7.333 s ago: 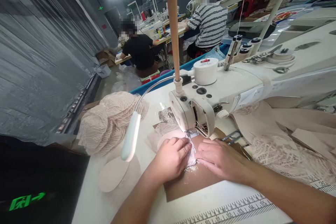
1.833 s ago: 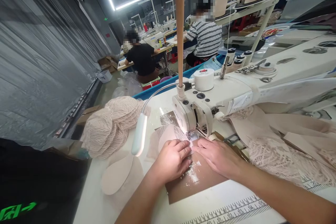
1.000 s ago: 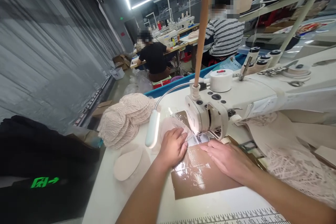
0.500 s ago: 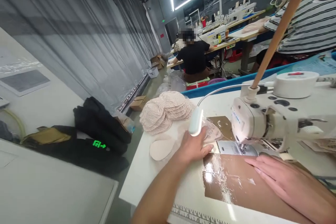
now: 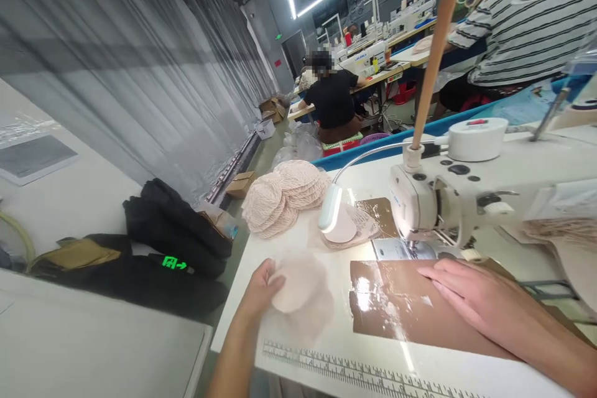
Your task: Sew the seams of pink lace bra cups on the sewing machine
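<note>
My left hand (image 5: 261, 289) grips the edge of a pale pink oval fabric piece (image 5: 298, 283) near the table's left front corner. My right hand (image 5: 471, 298) lies flat, fingers stretched out, on the shiny brown sheet (image 5: 387, 308) in front of the white sewing machine (image 5: 433, 199). A sewn lace-covered oval piece (image 5: 347, 230) rests left of the needle, under the lamp head (image 5: 330, 210). A heap of lace oval pieces (image 5: 284, 194) lies at the table's far left.
A ruler strip (image 5: 354, 373) runs along the table's front edge. Black bags (image 5: 172, 242) sit on the left beside the table. A wooden rod (image 5: 433, 56) rises from the machine. Two other people (image 5: 333, 96) work at tables behind.
My left hand left the lace piece beside the needle and drew back to the front left, now holding a plain oval piece. My right hand stays flat on the brown sheet. The view swung left.
</note>
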Demonstrator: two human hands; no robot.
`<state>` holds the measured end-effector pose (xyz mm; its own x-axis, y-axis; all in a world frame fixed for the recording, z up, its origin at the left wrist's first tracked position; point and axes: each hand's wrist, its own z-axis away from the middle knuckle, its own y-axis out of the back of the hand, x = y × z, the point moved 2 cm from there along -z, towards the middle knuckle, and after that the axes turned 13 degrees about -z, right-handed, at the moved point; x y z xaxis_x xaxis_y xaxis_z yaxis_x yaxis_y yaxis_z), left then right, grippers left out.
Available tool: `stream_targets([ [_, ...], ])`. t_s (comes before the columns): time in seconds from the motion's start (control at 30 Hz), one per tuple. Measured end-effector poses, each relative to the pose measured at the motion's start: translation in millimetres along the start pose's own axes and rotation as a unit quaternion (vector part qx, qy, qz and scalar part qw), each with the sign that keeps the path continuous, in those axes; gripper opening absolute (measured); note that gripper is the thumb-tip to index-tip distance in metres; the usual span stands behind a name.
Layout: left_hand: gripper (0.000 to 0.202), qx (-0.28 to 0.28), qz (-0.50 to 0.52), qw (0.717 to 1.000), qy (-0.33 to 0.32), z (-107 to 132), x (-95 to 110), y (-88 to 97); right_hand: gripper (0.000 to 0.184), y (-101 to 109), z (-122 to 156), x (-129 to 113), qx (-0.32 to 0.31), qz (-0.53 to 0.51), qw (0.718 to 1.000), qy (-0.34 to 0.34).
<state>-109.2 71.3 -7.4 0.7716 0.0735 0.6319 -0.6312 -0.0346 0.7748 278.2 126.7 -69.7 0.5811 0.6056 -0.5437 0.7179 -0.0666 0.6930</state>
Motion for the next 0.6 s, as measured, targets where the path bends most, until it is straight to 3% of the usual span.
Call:
stream_targets([
  [0.1, 0.049, -0.186, 0.181, 0.963, -0.073, 5.9, 44.3, -22.0, 0.03, 7.6, -1.5, -8.8, -0.017, -0.018, 1.0, 0.005],
  [0.17, 0.051, -0.281, 0.21, 0.929, -0.115, 0.6, 75.4, -41.5, 0.03, 15.3, -2.3, -13.5, 0.008, -0.021, 1.0, -0.01],
  [0.2, 0.049, -0.301, 0.199, 0.923, -0.134, -4.7, 88.7, -53.0, 0.03, 19.4, -2.5, -15.9, 0.019, -0.024, 0.999, -0.019],
  [0.3, 0.034, -0.267, 0.087, 0.944, -0.172, -26.4, 115.6, -91.8, 0.031, 29.1, -2.7, -24.7, 0.001, -0.05, 0.998, -0.03],
  [0.4, 0.014, -0.202, -0.049, 0.957, -0.204, -45.9, 129.0, -124.2, 0.035, 32.7, -2.3, -34.4, -0.053, -0.081, 0.995, -0.012],
  [0.5, 0.019, -0.147, -0.131, 0.955, -0.223, -58.6, 137.2, -139.0, 0.032, 28.4, -1.9, -39.5, -0.112, -0.067, 0.991, -0.002],
  [0.6, 0.02, -0.095, -0.179, 0.955, -0.217, -63.2, 143.8, -137.9, 0.028, 21.5, -1.9, -37.6, -0.125, -0.022, 0.992, -0.017],
])
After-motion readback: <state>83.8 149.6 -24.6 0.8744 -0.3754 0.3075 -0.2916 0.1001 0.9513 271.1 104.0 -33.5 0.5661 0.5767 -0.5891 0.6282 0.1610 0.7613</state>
